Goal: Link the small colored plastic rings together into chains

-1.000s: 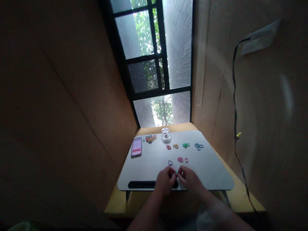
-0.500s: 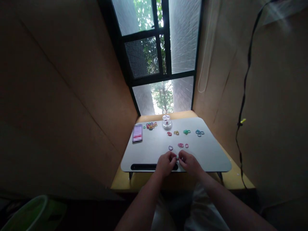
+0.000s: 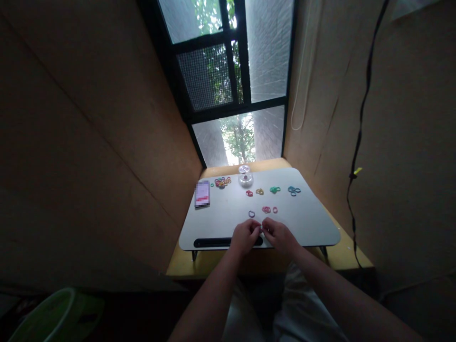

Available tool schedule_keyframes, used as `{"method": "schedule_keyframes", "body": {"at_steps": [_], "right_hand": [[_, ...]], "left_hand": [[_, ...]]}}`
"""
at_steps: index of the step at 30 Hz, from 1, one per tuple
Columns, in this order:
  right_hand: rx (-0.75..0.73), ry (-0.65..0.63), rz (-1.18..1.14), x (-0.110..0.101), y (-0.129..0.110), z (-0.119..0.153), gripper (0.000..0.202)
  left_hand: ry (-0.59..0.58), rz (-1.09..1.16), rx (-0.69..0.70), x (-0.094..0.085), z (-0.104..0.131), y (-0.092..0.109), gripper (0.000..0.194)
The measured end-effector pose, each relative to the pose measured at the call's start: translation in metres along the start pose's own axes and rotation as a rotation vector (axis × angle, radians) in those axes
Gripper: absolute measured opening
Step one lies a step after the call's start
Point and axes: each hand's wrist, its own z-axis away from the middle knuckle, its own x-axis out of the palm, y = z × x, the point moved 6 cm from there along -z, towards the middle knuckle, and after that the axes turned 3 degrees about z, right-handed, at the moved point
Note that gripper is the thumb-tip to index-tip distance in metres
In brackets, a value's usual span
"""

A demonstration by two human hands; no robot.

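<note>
My left hand [image 3: 245,235] and my right hand [image 3: 280,234] meet near the front edge of a white lap table [image 3: 302,223]. Both are closed, thumbs and fingers pinching a tiny hair tie [image 3: 261,229] between them; its shape is mostly hidden. Just beyond the fingertips lie a single purple hair tie [image 3: 251,214], a small pink pile [image 3: 266,209] and one pink hair tie [image 3: 275,209]. Farther back, a row holds red ties [image 3: 249,193], yellow ties [image 3: 260,191], green ties [image 3: 274,189] and blue-grey ties [image 3: 294,190].
A mixed heap of hair ties [image 3: 223,182] lies at the back left, beside a phone [image 3: 202,194]. The clear jar [image 3: 245,176] stands at the back. Along the front edge runs a black ledge [image 3: 213,242]. A green bin [image 3: 53,316] is on the lower left; a cable [image 3: 361,114] hangs at right.
The view has shifted slightly, moving the table a little up in the picture. My hands stay together, fingers turned slightly around the small piece. The piles look unchanged.
</note>
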Motion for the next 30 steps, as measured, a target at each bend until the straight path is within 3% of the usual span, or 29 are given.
{"method": "schedule_keyframes", "body": {"at_steps": [19,30], "right_hand": [[0.024,-0.022,0.024,-0.002,-0.001,-0.001,0.006],[0.021,-0.007,0.058,-0.001,-0.002,-0.003,0.008]], "left_hand": [[-0.011,-0.048,-0.044,0.001,-0.007,-0.007,0.012],[-0.169,0.034,-0.033,0.002,-0.01,0.002,0.028]]}}
